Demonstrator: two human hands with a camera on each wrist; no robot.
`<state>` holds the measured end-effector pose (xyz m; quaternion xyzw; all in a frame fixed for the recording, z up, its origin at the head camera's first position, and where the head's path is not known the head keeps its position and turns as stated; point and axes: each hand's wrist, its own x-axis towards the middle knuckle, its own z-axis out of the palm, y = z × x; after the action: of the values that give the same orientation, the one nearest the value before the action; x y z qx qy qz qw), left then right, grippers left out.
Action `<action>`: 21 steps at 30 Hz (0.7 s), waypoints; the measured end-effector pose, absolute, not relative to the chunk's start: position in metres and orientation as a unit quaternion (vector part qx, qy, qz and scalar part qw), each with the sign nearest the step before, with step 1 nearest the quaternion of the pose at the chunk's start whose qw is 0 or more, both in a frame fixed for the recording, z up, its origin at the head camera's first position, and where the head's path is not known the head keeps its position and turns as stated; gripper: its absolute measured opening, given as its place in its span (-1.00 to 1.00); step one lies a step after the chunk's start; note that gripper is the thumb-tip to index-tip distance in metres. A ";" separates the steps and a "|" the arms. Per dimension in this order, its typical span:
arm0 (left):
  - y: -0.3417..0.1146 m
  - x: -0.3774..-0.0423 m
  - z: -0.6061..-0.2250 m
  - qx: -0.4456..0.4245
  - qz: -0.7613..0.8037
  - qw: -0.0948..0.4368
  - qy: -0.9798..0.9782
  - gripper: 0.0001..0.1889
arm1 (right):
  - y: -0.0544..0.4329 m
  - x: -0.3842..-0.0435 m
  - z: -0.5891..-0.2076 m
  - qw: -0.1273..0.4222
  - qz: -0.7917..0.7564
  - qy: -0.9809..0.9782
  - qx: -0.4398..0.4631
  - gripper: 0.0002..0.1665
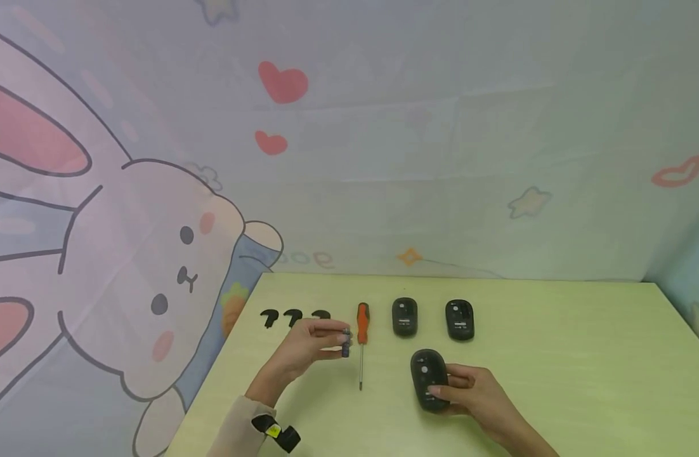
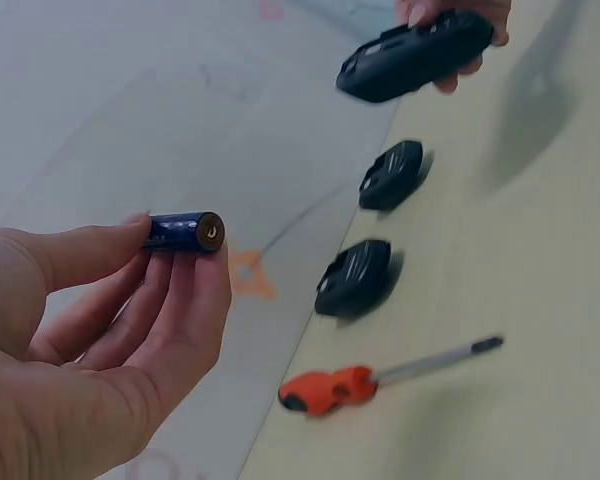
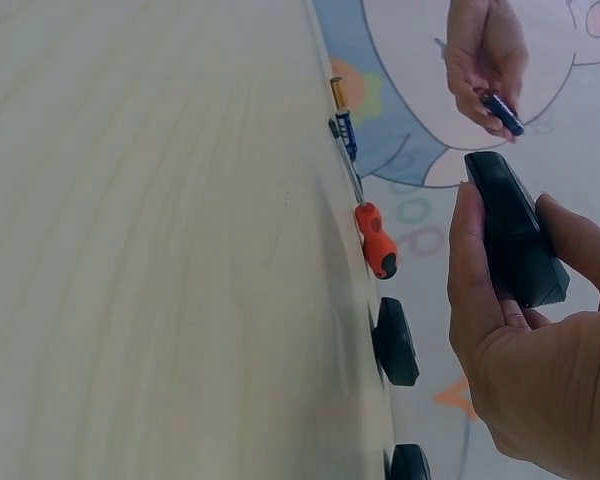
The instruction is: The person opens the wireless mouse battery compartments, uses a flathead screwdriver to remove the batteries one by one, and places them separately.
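My left hand (image 1: pixel 304 348) pinches a blue cylindrical battery (image 2: pixel 175 232) between thumb and fingers, raised above the table, with one flat end showing in the left wrist view. On the right, a black computer mouse (image 1: pixel 429 379) is gripped by my right hand (image 1: pixel 482 395), thumb on its labelled underside and fingers along the side. The mouse is also off the table, apart from the battery. An orange-handled screwdriver (image 1: pixel 363 325) lies close to the left hand, its shaft pointing toward me. In the right wrist view, another blue and copper battery (image 3: pixel 345 128) sits past the screwdriver.
Two more black mice, a left one (image 1: pixel 405 317) and a right one (image 1: pixel 460 319), lie underside up behind the held mouse. Several small black hooked pieces (image 1: pixel 293 317) form a row at the back left. A printed cloth (image 1: pixel 384 209) hangs behind the table (image 1: pixel 583 362).
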<state>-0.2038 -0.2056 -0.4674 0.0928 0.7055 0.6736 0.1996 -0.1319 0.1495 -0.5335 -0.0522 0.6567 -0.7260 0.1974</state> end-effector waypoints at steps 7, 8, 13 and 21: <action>-0.247 -0.218 -0.474 0.070 0.665 0.177 0.722 -0.59 | 0.151 -0.132 -0.534 0.196 -0.725 0.658 -0.054 -0.11; -0.253 -0.220 -0.476 0.066 0.666 0.172 0.723 -0.59 | 0.151 -0.132 -0.534 0.196 -0.725 0.658 -0.053 -0.11; -0.283 -0.229 -0.482 0.039 0.666 0.152 0.730 -0.60 | 0.153 -0.132 -0.535 0.196 -0.725 0.658 -0.051 -0.10; -0.322 -0.240 -0.500 -0.015 0.655 0.137 0.743 -0.51 | 0.155 -0.132 -0.536 0.197 -0.723 0.660 -0.047 -0.09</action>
<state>-0.2404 -0.3219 -0.5004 -0.0148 0.7433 0.6545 0.1375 -0.1322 0.1551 -0.5358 -0.0469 0.6600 -0.7235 0.1969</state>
